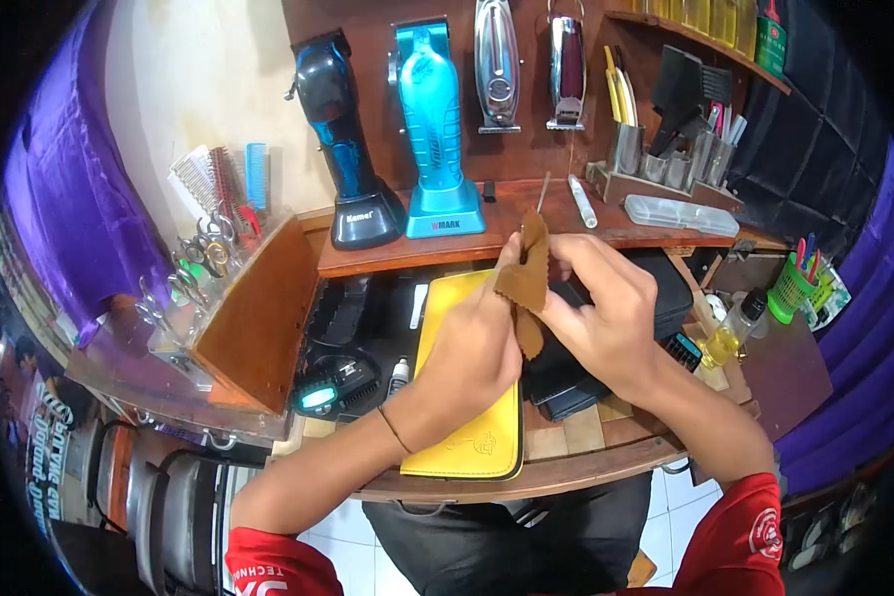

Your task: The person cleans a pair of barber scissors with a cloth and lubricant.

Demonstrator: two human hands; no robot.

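Both my hands are raised over the yellow zip case (467, 417) in front of me. A brown cloth (522, 283) with zigzag-cut edges is folded between them. Out of its top pokes a thin metal blade (545, 191), pointing up; the rest of that tool is hidden by cloth and fingers. My left hand (475, 343) is closed on the cloth from the left. From the right, my right hand (606, 303) pinches the cloth between thumb and fingers. A black case (576, 392) lies under my right hand.
On the raised shelf stand a black clipper (340, 129) and a blue clipper (430, 129), beside a white pen (582, 202) and a clear plastic case (680, 215). Scissors and combs (209, 243) fill a holder at left. A bottle of yellow liquid (733, 333) stands at right.
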